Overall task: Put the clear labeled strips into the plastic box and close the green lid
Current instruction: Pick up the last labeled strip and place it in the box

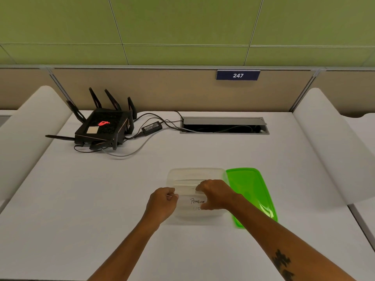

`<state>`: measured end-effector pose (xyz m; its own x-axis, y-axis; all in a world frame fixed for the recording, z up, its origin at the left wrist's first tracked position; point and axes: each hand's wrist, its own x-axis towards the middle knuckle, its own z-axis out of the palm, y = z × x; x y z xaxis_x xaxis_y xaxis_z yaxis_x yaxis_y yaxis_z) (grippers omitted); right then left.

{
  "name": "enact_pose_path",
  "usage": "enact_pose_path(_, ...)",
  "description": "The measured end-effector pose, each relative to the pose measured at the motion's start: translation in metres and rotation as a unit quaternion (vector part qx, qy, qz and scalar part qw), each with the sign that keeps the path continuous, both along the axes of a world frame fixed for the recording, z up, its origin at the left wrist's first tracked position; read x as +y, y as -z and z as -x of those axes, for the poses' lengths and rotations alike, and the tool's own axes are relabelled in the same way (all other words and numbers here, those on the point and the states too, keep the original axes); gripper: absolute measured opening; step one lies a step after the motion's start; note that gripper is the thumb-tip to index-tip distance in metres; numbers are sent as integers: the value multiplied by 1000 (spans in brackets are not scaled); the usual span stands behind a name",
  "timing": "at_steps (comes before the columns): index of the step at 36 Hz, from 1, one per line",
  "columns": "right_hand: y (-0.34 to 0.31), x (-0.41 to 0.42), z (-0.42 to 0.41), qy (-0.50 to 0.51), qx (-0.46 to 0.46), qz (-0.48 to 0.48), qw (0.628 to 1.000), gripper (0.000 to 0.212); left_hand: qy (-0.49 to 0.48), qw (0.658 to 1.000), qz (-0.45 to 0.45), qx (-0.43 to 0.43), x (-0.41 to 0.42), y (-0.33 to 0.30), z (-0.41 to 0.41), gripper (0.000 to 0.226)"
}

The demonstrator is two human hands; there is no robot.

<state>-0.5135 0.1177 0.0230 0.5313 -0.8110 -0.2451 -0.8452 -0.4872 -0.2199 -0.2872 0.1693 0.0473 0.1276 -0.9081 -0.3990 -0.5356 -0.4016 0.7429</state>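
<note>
Two bare forearms reach forward from the near edge across the white surface (101, 199); the right forearm carries a dark tattoo (283, 264). Left hand (162, 203), at the left wall of the box, has its fingers curled; thumb and forefinger pinch the end of a thin clear strip, so this grip is narrow and holding the strip's edge. Right hand (216, 194), over the box opening, has its fingers bent downward onto the strips; its grip is closed around one clear strip's right end, though the fingertips themselves are partly hidden. Clear plastic strips with handwritten labels (196, 201) lie between the two hands, inside or just over the box; one reads "PENGUIN", and fainter lettering shows on others. Whether the strips rest on the box floor cannot be told.

The translucent rectangular plastic box (194, 172) stands open on the surface, centre right. Just beside its right wall lies the bright green rectangular plastic lid (247, 183), flat on the surface and off the box, with the right forearm crossing its near part.

Farther back on the left sits a black router with several upright antennas and a red glowing emblem (101, 126), with a black power adapter (151, 128) and cables beside it. An open grey cable hatch (224, 121) is set into the surface behind the box. On the beige partition above hangs a dark blue plate marked "247" (237, 75), under green wall panels (182, 27).
</note>
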Motion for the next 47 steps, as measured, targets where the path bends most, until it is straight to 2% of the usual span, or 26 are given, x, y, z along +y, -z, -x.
enact_pose_path(4,4,-1,-1,6,5,-7,1000,64,12,1000,-4,-24,-1,1,4,37)
enact_pose_path(7,6,0,-3,9,13,-10,1000,56,29,998,-11,-57,-4,-1,7,25)
enact_pose_path(12,9,2,-6,17,26,-21,999,53,67,992,-39,-100,-7,-3,11,29)
enact_pose_path(16,12,4,-8,8,21,-12,1000,44,64,991,-68,-92,-7,-2,14,44)
enact_pose_path(20,14,4,-9,7,24,-16,1000,52,72,991,-88,-75,-5,-2,18,45)
enact_pose_path(25,15,2,-7,9,31,-34,999,53,74,989,-111,-63,-4,-3,19,51)
enact_pose_path(32,17,0,1,49,8,-63,997,69,85,987,-100,-89,-6,-3,18,45)
enact_pose_path(35,15,2,10,60,-30,-44,997,64,108,982,-57,-144,-5,-2,19,49)
enact_pose_path(39,6,9,27,84,-130,36,987,44,141,955,71,-251,0,-2,21,41)
enact_pose_path(43,-2,20,47,120,-250,171,945,25,169,949,173,-200,8,8,26,41)
enact_pose_path(47,3,32,75,200,-301,245,900,16,244,925,237,-169,21,25,30,40)
